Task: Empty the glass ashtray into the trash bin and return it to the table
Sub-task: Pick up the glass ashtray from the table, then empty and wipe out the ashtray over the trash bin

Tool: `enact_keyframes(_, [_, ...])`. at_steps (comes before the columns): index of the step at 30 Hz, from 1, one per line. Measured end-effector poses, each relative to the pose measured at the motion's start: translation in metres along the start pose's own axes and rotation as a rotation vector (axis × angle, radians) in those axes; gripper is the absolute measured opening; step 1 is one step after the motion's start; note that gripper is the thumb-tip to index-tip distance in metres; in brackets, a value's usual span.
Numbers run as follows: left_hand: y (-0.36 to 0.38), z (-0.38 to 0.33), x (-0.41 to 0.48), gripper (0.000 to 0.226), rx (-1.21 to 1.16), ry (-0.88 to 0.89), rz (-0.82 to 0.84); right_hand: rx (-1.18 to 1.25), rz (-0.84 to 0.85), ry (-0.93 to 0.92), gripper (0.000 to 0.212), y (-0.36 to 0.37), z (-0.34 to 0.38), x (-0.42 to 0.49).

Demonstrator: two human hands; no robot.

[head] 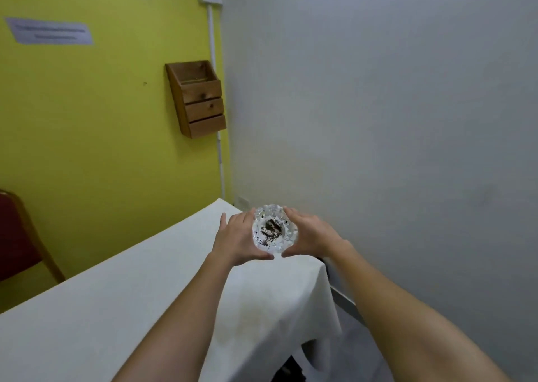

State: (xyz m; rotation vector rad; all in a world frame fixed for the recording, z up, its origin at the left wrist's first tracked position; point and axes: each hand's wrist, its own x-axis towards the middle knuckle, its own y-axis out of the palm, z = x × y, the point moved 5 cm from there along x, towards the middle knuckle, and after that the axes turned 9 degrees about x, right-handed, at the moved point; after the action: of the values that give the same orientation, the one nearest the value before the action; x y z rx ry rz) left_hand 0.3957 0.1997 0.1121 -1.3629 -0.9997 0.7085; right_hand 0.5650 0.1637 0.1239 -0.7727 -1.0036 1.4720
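A cut-glass ashtray (274, 230) with dark ash and butts in its bowl sits near the far right corner of a table covered in white cloth (122, 303). My left hand (237, 239) cups its left side and my right hand (311, 236) cups its right side. The fingers and thumbs of both hands wrap around the rim. I cannot tell whether the ashtray rests on the cloth or is lifted just above it. No trash bin is in view.
A grey wall (393, 105) runs close along the table's right edge. A wooden wall box (198, 99) hangs on the yellow wall behind. A red chair (17, 236) stands at the far left. The tablecloth drapes down at the right corner.
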Motion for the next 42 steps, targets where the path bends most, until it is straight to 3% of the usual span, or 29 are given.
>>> enact_keyframes(7, [0.021, -0.111, 0.065, 0.124, -0.049, 0.121, -0.022, 0.078, -0.07, 0.091, 0.114, -0.048, -0.107, -0.026])
enact_keyframes(15, [0.066, -0.191, 0.104, 0.119, -0.103, 0.154, 0.019, 0.209, -0.016, 0.201, 0.114, -0.054, -0.205, -0.039])
enact_keyframes(19, [0.098, -0.205, 0.13, 0.12, -0.103, 0.131, 0.069, 0.399, 0.005, 0.27, 0.102, -0.047, -0.236, -0.029])
enact_keyframes(25, [0.138, -0.216, 0.182, 0.117, -0.176, 0.097, 0.108, 0.872, -0.293, 0.555, 0.066, -0.03, -0.307, 0.014])
enact_keyframes(30, [0.176, -0.205, 0.23, 0.121, -0.161, 0.044, 0.183, 1.248, -0.147, 0.712, 0.038, -0.003, -0.349, 0.066])
enact_keyframes(34, [0.201, -0.199, 0.255, 0.12, -0.206, -0.021, 0.201, 1.354, 0.019, 0.763, 0.045, 0.024, -0.37, 0.094])
enact_keyframes(42, [0.259, -0.204, 0.291, 0.122, -0.209, -0.157, 0.207, 1.514, 0.096, 0.778, 0.058, 0.056, -0.414, 0.135])
